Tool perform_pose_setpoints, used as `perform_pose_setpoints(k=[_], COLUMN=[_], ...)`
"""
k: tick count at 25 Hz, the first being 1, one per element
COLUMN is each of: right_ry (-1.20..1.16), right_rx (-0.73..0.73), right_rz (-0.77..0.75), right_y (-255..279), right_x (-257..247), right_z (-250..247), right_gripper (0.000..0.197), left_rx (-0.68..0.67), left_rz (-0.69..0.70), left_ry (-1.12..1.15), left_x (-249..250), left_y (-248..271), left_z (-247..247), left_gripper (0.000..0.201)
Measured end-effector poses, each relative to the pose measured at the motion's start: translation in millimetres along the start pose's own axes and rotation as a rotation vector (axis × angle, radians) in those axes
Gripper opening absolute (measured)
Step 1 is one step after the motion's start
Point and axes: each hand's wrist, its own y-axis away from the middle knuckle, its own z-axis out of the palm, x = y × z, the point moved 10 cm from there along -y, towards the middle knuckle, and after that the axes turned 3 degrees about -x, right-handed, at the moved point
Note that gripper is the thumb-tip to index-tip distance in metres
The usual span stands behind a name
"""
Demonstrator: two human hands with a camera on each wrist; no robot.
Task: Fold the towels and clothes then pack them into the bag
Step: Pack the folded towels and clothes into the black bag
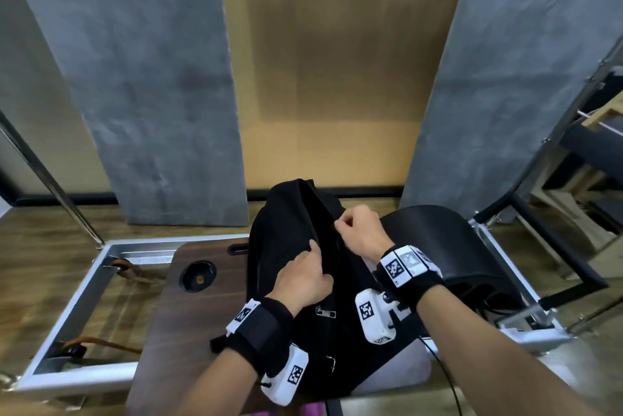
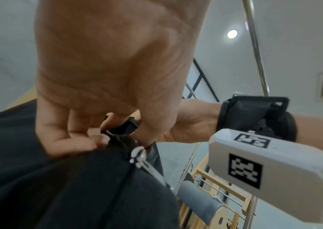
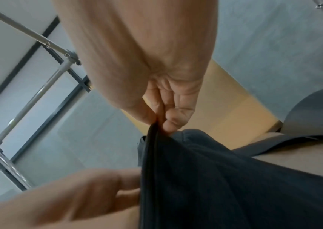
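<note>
Both forearms are bare; no sleeves are in frame. The left wrist carries a wide black fabric strap (image 1: 261, 326) with a small white tag bearing a black-and-white square marker on its upper edge. A white rounded camera housing (image 1: 286, 377) hangs below that strap, marked with one square code. The right wrist carries a matching black strap (image 1: 416, 284), topped by a row of white marker tiles (image 1: 406, 262), the middle one blurred. A second white housing (image 1: 374, 316) sits beside it, coded on two faces, with dark knobs on its side. The left hand (image 1: 301, 277) and right hand (image 1: 360, 230) are ungloved and without rings.
</note>
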Motion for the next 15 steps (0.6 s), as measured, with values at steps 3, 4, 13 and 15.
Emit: perform_pose_setpoints(k=[3,4,13,15], right_ry=[-0.031,-0.082,-0.434,-0.435], right_rx=[-0.053,-0.062,-0.199,-0.180], right_rz=[0.008,0.032,0.009,-0.053], right_y=[12.3,15.9,89.4,107.2], right_x=[11.2,17.9,34.1,36.2], right_z=[26.0,32.0,50.3,46.1], right_gripper=[0.020,0.018,0.025,0.021], left_rx=[-0.083,-0.070,0.356,0.345], left_rz=[0.037,0.055,0.195,0.212], left_ry=[0.030,0.030,0.293,0.083], left_x=[0.8,0.9,-18.5,-17.3], left_y=[3.9,6.6,64.5,80.4], left_z=[23.9,29.8,39.6,55.5], left_gripper=[0.096,0.096,0.055,0.075])
